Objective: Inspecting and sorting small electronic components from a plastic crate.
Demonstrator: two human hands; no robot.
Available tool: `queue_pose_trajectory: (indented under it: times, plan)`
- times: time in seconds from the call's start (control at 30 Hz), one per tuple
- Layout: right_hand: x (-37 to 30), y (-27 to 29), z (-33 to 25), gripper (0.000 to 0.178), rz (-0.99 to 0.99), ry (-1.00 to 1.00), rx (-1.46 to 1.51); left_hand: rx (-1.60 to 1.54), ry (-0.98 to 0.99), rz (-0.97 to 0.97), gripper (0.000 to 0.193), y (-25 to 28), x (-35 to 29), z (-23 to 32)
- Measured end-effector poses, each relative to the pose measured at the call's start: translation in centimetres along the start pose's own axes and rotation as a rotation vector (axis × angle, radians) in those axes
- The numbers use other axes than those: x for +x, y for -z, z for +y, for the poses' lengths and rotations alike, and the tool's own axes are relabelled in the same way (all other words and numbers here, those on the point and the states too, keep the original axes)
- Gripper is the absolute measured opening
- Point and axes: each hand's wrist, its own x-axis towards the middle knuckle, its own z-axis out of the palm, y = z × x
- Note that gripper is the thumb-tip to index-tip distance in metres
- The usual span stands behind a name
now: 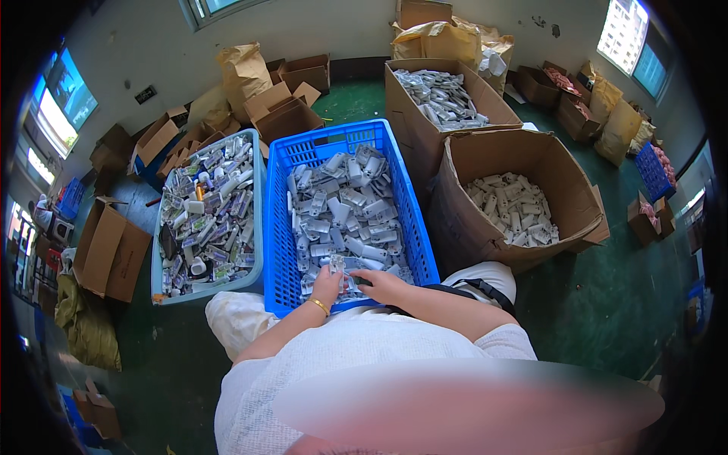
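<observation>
where white plastic parts [345, 220] heap, both hands grip pieces in the slatted blue crate [413, 220].

floor [607, 303]: dark green, worn | wall [136, 45]: pale, scuffed, from 10 to 1 o'clock | windows: bright at 9 o'clock [57, 114], 12 o'clock [216, 6] and 2 o'clock [633, 38] | light: daylight | cardboard boxes [114, 250] and brown sacks [243, 68] along the walls
</observation>
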Motion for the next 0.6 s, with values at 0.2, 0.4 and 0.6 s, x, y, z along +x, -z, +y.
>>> queue_pose_trajectory:
  times: [0.2,0.4,0.6]
  plan:
    - [-0.06,-0.22,0.04,0.039,0.002,0.008,0.01,-0.026,0.032,0.003,0.017,0.14,0.01,-0.28]
    - [-0.23,0.04,-0.19,0.041,-0.022,-0.009,-0.009,-0.051,0.035,0.004,0.018,0.21,-0.22,-0.06]
    - [0.08,-0.04,-0.1,0.041,-0.026,-0.007,-0.02,-0.065,0.06,0.028,0.019,0.34,-0.12,0.16]
